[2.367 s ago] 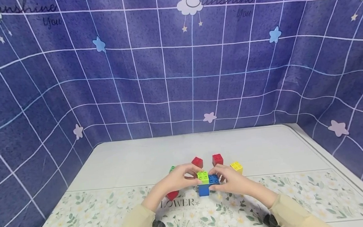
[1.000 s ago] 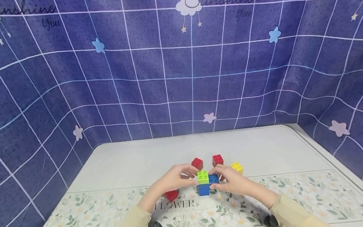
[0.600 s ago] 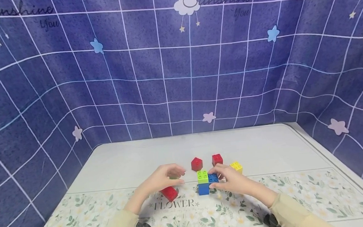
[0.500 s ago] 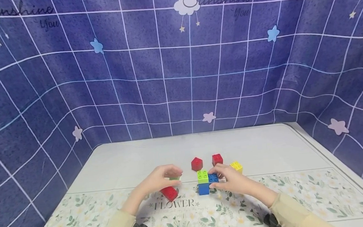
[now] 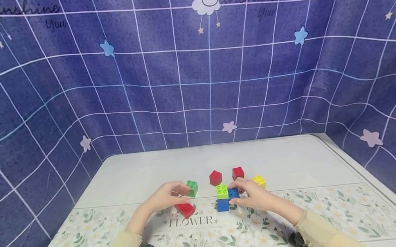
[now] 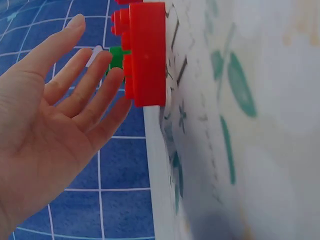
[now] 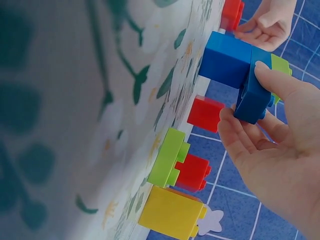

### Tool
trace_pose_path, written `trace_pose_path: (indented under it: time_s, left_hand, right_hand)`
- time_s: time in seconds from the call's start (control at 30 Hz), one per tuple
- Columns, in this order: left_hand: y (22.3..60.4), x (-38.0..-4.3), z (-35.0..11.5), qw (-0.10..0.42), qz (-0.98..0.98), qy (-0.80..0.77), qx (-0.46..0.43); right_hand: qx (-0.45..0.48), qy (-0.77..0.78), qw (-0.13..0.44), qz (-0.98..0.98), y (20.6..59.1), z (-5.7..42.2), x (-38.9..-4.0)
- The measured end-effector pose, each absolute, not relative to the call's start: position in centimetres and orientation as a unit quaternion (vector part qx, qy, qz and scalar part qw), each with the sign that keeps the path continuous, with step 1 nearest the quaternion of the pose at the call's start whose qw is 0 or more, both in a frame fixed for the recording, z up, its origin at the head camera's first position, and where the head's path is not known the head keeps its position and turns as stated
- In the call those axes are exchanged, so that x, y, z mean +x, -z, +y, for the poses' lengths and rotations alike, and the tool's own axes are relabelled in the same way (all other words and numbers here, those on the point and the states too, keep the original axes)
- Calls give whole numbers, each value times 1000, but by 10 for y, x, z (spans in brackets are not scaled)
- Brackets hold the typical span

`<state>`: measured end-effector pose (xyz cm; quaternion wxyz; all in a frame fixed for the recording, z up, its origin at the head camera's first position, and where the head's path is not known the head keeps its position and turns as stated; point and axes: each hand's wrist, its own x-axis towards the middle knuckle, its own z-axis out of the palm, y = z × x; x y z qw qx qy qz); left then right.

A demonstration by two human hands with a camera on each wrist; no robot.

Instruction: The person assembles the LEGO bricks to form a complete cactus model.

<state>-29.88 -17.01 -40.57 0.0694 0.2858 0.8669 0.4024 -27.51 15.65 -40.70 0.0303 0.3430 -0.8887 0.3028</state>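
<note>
Between its thumb and fingers my right hand point(image 5: 252, 196) pinches a blue brick point(image 5: 233, 193). In the right wrist view that brick point(image 7: 253, 95) juts out sideways from a stack, above a larger blue block point(image 7: 225, 57). A lime-green brick point(image 5: 222, 191) tops the stack, which stands on the table. My left hand point(image 5: 165, 197) holds nothing; its fingers are spread and relaxed in the left wrist view. It hovers over a long red brick point(image 5: 185, 209), with fingertips close to a green brick point(image 5: 192, 188). Whether they touch either brick, I cannot tell.
Two red bricks, one left point(image 5: 215, 177) and one right point(image 5: 238, 173), stand behind the stack. A yellow brick point(image 5: 259, 181) sits beyond my right hand. The right wrist view also shows a lime-green brick point(image 7: 169, 157) near the yellow one. A patterned curtain point(image 5: 194, 80) backs the table.
My left hand has let go of the stack and moved left, uncovering the green brick and more of the long red brick. My right hand keeps its hold on the blue brick.
</note>
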Motion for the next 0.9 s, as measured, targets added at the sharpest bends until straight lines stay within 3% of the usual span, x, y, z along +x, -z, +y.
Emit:
trace_pose_path:
  time_s: [0.9]
  left_hand:
    - [416, -300, -190, 100, 874, -383, 282]
  right_hand:
    - [342, -304, 19, -889, 409, 157, -278]
